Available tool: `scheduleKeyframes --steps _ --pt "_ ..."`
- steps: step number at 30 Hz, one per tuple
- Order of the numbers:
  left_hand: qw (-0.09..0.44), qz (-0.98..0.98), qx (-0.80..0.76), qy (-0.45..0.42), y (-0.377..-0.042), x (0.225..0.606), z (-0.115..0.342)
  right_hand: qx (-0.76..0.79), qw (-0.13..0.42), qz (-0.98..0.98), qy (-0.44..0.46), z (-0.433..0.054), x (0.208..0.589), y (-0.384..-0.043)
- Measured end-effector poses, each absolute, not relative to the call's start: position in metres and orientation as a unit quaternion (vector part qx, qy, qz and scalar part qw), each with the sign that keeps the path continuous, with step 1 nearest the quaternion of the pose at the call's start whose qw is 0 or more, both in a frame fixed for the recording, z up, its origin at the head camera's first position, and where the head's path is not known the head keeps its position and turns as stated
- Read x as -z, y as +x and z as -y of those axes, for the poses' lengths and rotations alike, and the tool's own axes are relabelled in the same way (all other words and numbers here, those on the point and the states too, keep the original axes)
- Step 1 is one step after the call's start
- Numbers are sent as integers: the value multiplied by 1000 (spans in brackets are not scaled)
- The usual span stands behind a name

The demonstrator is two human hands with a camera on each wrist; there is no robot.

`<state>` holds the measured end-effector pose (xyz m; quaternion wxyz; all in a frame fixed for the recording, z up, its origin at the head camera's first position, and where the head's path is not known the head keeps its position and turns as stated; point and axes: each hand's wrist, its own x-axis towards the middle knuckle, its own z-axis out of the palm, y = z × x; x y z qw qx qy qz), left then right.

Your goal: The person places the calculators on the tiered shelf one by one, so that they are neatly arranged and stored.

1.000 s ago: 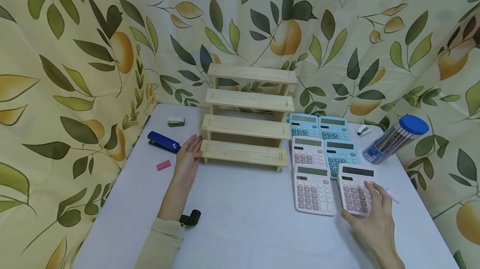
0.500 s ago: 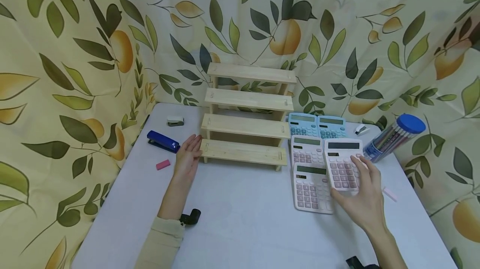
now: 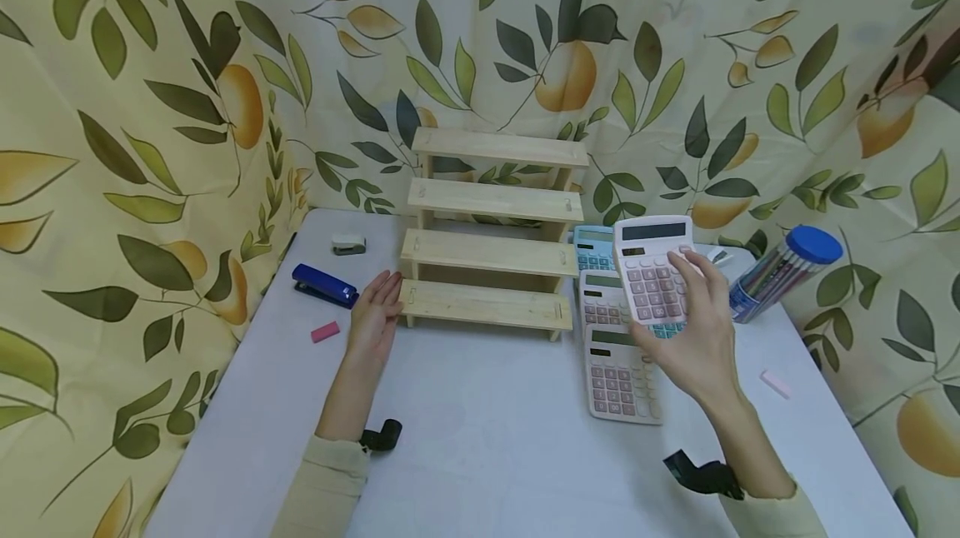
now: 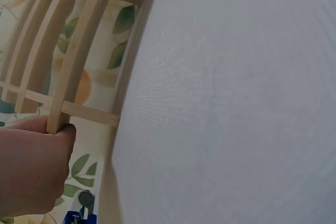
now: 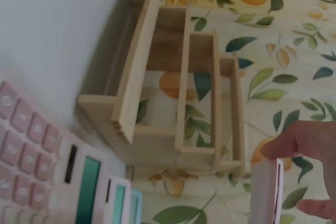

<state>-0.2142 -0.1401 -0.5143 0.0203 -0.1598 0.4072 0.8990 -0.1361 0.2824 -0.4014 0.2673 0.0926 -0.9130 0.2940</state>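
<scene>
My right hand pinches a white calculator with pink keys by its sides, holding it raised and tilted in front of the blue calculators. In the right wrist view its thin edge shows beside my fingers. Two more pink-keyed calculators, a near one and a farther one, lie on the table below, partly overlapping. One blue calculator shows behind them; others are mostly hidden. At the left end of a four-step wooden shelf, my left hand rests with its fingers extended against the lowest step.
Left of the shelf lie a blue stapler, a small white-and-dark stapler-like item and a pink eraser. A blue-lidded tube of pens leans at the right, near a pale pink eraser. Patterned cloth hangs behind the table.
My right hand has lifted the front-right pink-keyed calculator and carried it back and leftward, over the blue ones. The left hand and shelf stay where they were.
</scene>
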Motion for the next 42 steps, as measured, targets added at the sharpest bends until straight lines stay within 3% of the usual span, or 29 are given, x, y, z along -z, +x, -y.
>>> scheduleKeyframes --steps 42 --pt "21 -414 -897 -151 -212 516 138 -328 260 897 145 -142 347 -275"
